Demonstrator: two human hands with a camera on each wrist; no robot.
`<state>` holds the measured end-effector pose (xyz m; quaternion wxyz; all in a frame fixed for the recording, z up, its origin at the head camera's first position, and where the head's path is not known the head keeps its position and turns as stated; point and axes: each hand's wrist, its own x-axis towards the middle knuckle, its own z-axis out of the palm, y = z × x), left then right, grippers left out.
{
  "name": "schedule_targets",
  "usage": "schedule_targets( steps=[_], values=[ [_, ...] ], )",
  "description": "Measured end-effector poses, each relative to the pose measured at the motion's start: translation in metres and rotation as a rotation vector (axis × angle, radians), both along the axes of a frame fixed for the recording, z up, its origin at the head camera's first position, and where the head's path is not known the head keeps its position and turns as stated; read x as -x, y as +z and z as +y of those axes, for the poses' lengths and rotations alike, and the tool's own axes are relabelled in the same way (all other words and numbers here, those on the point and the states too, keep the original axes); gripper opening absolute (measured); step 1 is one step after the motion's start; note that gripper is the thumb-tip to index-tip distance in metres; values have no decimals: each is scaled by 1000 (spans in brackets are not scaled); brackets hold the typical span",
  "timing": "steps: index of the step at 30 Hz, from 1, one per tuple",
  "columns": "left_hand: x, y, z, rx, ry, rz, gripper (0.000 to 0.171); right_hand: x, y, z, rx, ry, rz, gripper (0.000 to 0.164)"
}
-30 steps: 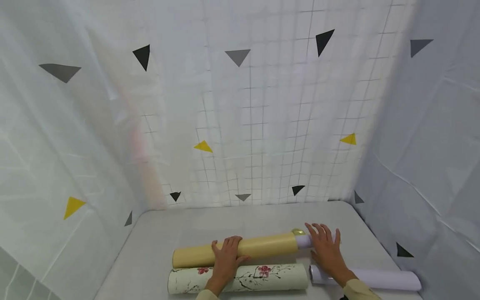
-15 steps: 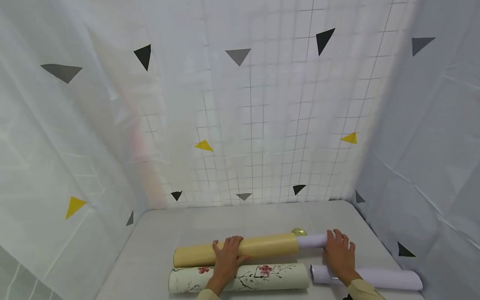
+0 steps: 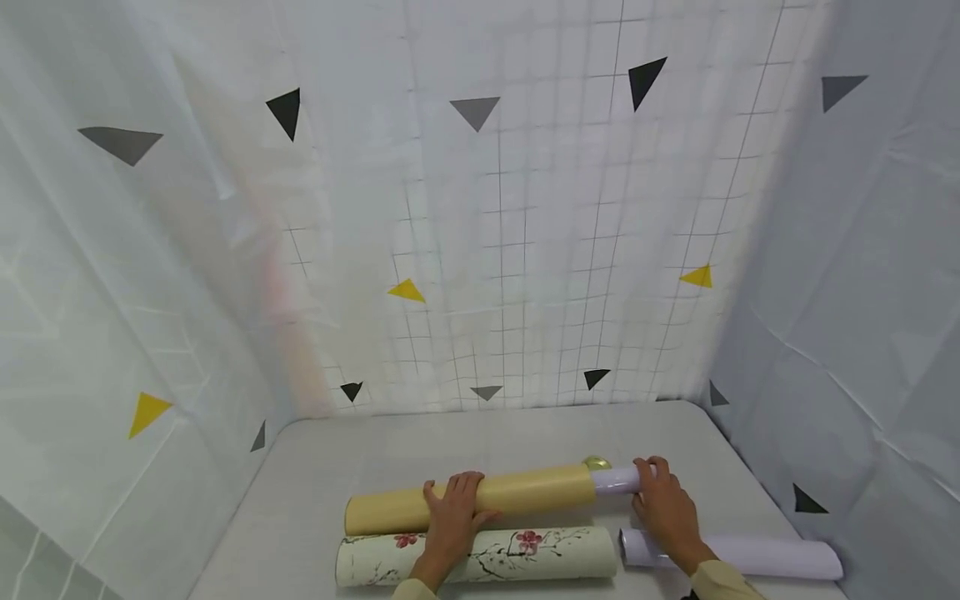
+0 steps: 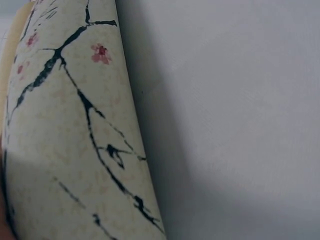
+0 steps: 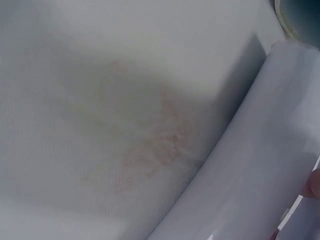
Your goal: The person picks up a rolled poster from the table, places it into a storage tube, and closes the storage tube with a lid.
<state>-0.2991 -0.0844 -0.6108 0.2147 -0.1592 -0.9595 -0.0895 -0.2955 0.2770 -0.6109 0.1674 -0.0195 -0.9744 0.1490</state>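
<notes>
In the head view my left hand (image 3: 452, 521) lies over a yellow roll (image 3: 536, 489), fingers curled across its far side and thumb along its near side. A narrower white roll (image 3: 615, 480) sticks out of the yellow roll's right end. My right hand (image 3: 666, 507) grips that white roll near its outer end, which the fingers hide. Under my left wrist lies a cream roll printed with branches and pink blossoms (image 3: 558, 557); the left wrist view shows this floral roll (image 4: 75, 130) close up. A finger (image 5: 312, 185) shows at the right wrist view's edge.
A second white roll (image 3: 772, 557) lies front right, partly beneath my right forearm, its left end close to the floral roll. Behind the yellow roll sits a small round gold object (image 3: 597, 462). White sheeting (image 3: 862, 333) with triangle marks surrounds the white table (image 3: 420, 442).
My right hand moved right along the narrow white roll, then slightly back left, its spread fingers closing round the roll. The left hand stayed on the yellow roll.
</notes>
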Motion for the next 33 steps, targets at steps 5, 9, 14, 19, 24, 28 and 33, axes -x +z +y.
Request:
schedule_targets(
  steps=[5,9,14,19,24,28,33],
  values=[
    [0,-1,-1,-24,-6,1,64,0,2,-9,11,32,-1,57],
    [1,-1,-1,-37,-14,7,64,1,0,-14,28,62,41,56],
    [3,-1,-1,-43,-15,3,64,4,-2,-19,69,107,94,54],
    [4,-1,0,-32,-11,-2,64,5,-1,-24,82,123,85,53],
    [3,0,1,-19,-8,-7,64,6,-3,-29,109,139,86,54],
    [2,0,1,-22,-8,-4,64,6,-5,-32,129,160,109,58],
    [2,-1,1,-16,-3,-3,64,5,-7,-35,159,183,131,56]
  ],
)
